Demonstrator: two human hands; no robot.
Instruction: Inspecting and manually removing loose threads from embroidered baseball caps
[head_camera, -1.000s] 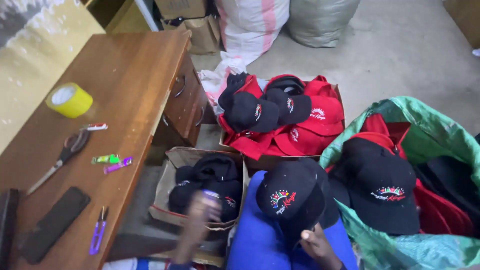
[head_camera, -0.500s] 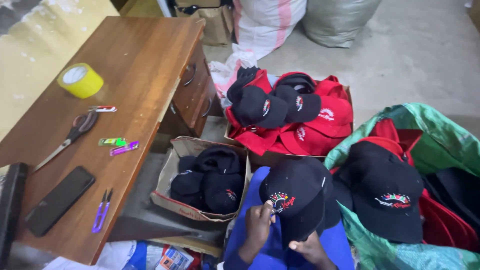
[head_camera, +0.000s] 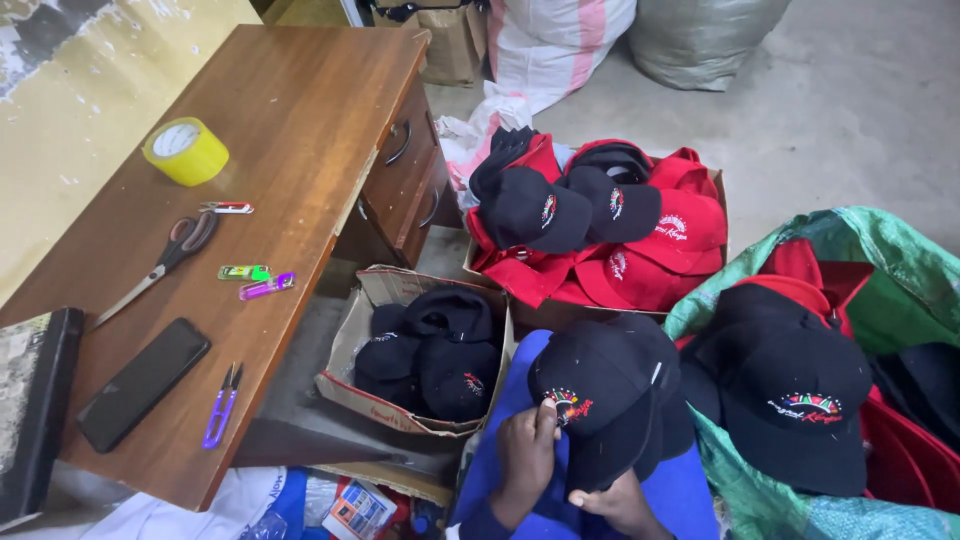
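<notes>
two hands on one black cap (head_camera: 610, 395) in lap: left hand (head_camera: 525, 460) pinches at embroidered logo, right hand (head_camera: 610, 505) grasps brim edge. looks like inspection/trimming step; next needs purple snips (head_camera: 222, 405) off surface (head_camera: 300, 130), w/ a free hand.

Left hand (head_camera: 528, 452) raised with fingers pinched; right hand (head_camera: 612, 503) curled low beside it.

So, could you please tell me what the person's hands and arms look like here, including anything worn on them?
Both hands are bare: no gloves, rings or watch show. The left hand comes out of a blue sleeve, seen at the wrist. The right hand is cut off by the bottom edge of the picture, so its wrist and any sleeve cannot be seen. No markings are visible on either.
</notes>
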